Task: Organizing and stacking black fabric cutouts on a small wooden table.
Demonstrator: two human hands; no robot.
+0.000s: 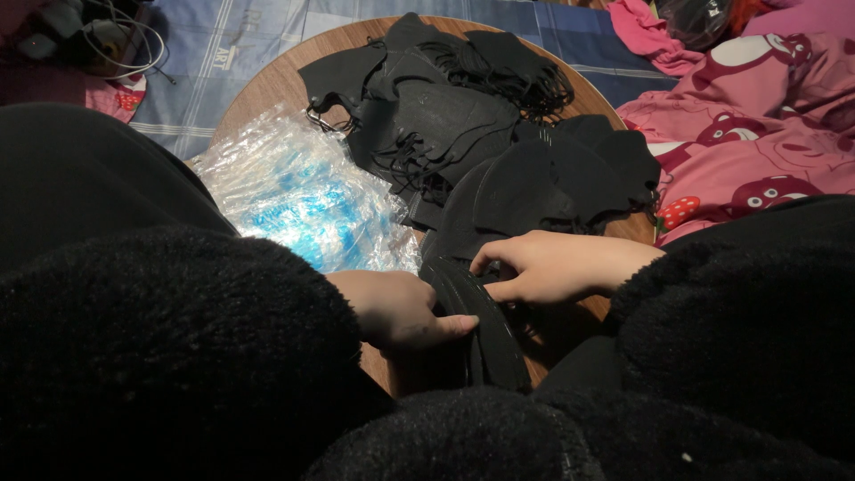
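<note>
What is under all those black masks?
The black masks lie on a round wooden table. Its brown edge shows around the pile. A clear plastic bag pile sits beside them. Anything beneath the pile itself is covered.

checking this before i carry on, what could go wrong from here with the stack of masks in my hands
The stack of black masks is pinched on edge between the left hand and right hand; a loose grip could let it fan out. The loose mask pile reaches the round table's rim and might slide off. Tangled ear loops could snag.
</note>
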